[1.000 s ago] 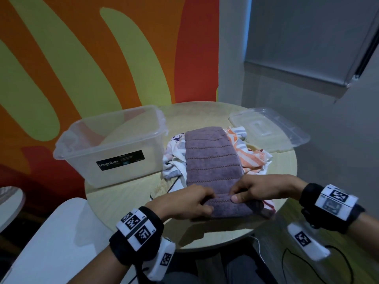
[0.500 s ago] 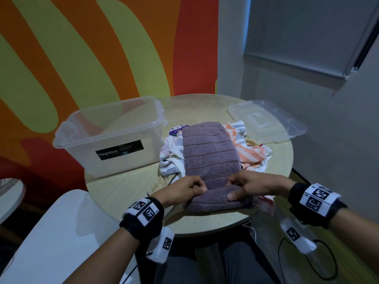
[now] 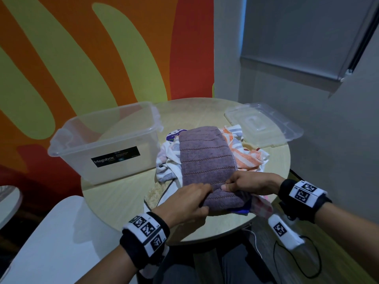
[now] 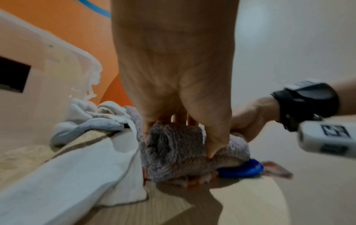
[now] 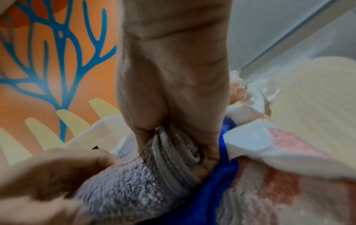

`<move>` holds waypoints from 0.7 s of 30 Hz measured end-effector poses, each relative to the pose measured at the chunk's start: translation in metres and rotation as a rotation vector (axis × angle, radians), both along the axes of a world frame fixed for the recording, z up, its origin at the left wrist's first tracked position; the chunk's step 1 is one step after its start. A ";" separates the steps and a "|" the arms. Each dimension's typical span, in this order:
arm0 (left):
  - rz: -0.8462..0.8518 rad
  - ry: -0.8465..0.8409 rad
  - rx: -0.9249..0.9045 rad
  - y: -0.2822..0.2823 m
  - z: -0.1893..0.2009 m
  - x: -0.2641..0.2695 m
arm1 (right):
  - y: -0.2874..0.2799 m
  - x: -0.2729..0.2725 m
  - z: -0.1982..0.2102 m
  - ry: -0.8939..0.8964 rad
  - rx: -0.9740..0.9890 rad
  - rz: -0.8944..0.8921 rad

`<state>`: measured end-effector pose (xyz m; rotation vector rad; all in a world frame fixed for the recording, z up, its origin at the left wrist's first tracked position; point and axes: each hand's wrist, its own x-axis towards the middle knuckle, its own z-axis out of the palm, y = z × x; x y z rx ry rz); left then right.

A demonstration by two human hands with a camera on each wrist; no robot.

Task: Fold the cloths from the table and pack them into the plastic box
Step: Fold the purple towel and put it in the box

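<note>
A purple towel point(image 3: 207, 160) lies lengthwise on a heap of cloths in the middle of the round table point(image 3: 123, 197). Its near end is rolled over into a thick fold point(image 4: 179, 152). My left hand point(image 3: 190, 201) grips that fold at its left side, fingers curled round it. My right hand point(image 3: 248, 184) pinches the fold's right side, thumb on top point(image 5: 173, 146). The clear plastic box point(image 3: 102, 144) stands empty at the table's left, apart from both hands.
Under the towel lie a white-and-grey cloth point(image 3: 168, 162), an orange-striped cloth point(image 3: 246, 156), a blue cloth point(image 5: 202, 190) and a pink-checked one point(image 3: 262, 206). The box's clear lid point(image 3: 262, 126) rests at the back right. A white chair seat point(image 3: 51, 232) is at lower left.
Both hands have carried the towel's near end up and away from me, rolling it over into a thicker fold. The visible flat length of towel is shorter.
</note>
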<state>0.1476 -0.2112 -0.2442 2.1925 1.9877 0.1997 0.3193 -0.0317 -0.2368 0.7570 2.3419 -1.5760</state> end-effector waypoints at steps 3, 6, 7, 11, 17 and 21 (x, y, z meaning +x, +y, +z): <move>0.036 -0.119 -0.076 0.010 0.011 -0.007 | -0.005 0.001 0.011 0.020 0.222 -0.005; 0.078 -0.236 -0.188 0.022 0.023 -0.016 | -0.012 0.008 0.026 0.096 0.500 0.079; 0.095 -0.283 -0.242 0.026 0.026 -0.020 | -0.015 0.010 0.029 0.102 0.576 0.132; 0.167 -0.467 -0.394 0.036 0.037 -0.032 | -0.020 0.010 0.024 0.165 0.728 0.223; 0.149 -0.358 -0.197 0.039 0.050 -0.039 | 0.009 -0.005 0.029 0.067 0.473 0.156; 0.060 -0.175 0.038 0.041 0.055 -0.034 | 0.024 -0.013 0.032 0.024 0.337 0.141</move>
